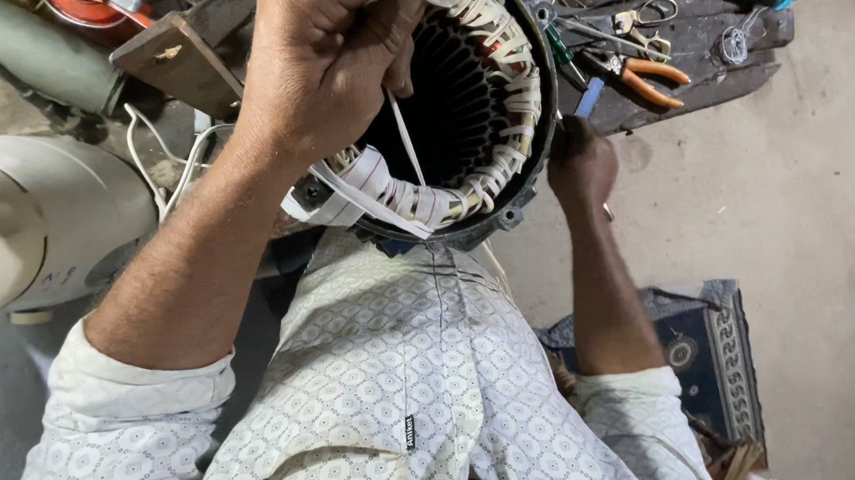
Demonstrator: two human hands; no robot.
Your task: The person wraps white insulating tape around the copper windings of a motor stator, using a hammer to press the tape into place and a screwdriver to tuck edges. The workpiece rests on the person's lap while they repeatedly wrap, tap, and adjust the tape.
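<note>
Head view, left to right. Left hand (pixel 330 61), forearm rising from a rolled patterned sleeve, curls over the near rim of the motor stator (pixel 458 107) and pinches a thin white lacing cord (pixel 405 136) between closed fingers. Stator rests on the person's lap against a cluttered workbench (pixel 703 25): dark slotted bore, ringed by copper coils bound in white tape. Right hand (pixel 581 164) presses against the housing's outer edge, fingers clenched; whether it grasps anything cannot be told.

White patterned shirt (pixel 387 373) with sleeves rolled to the elbows.
</note>
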